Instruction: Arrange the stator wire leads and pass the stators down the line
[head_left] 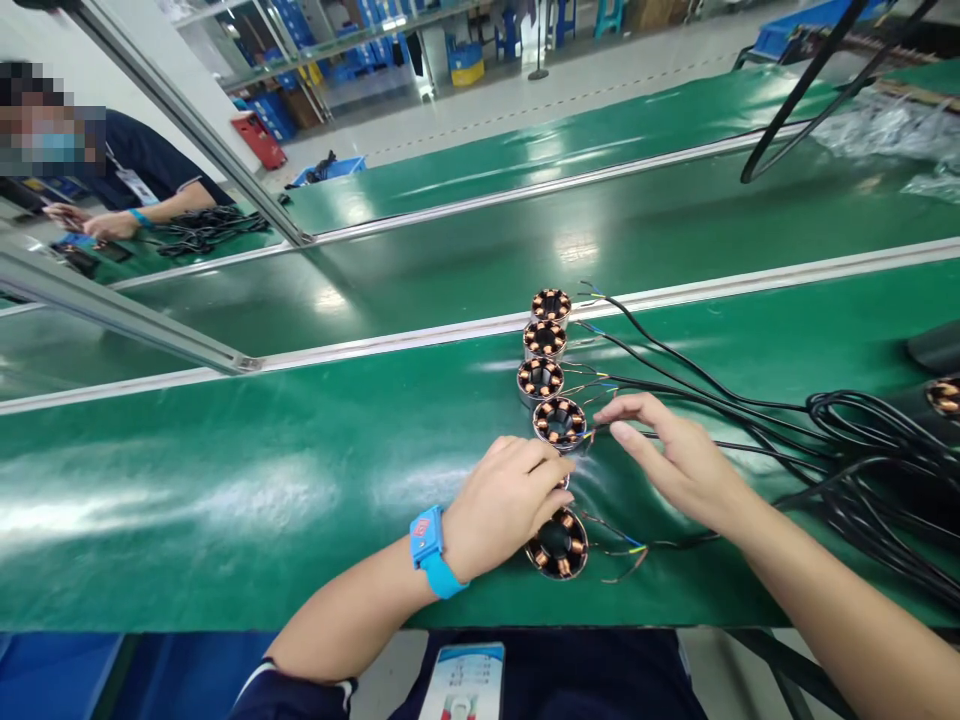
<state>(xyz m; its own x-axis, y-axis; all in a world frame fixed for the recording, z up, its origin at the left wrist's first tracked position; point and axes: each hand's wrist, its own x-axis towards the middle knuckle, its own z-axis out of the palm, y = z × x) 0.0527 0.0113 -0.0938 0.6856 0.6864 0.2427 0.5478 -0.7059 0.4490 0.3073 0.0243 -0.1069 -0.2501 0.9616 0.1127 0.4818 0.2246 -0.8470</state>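
A row of ring-shaped motor stators with copper windings runs across the green bench, with thin coloured wires coming off them. My left hand (517, 490), wearing a blue wrist strap (435, 553), has its fingers curled over one stator (564, 480), which it mostly hides. Just beyond is another stator (559, 424); nearer me sits a wider-looking one (559, 545). My right hand (667, 455) is to the right of the row, thumb and forefinger closed about a black cable (720, 443) near its coloured wire ends. The grip there is partly hidden.
Coiled black cables (862, 420) lie on the right of the bench (187, 470), near dark cylindrical parts (934, 350). A metal rail (390, 345) runs along the far edge. At far left, a co-worker (150, 160) handles parts beside more cables. A black loop (757, 165) hangs upper right.
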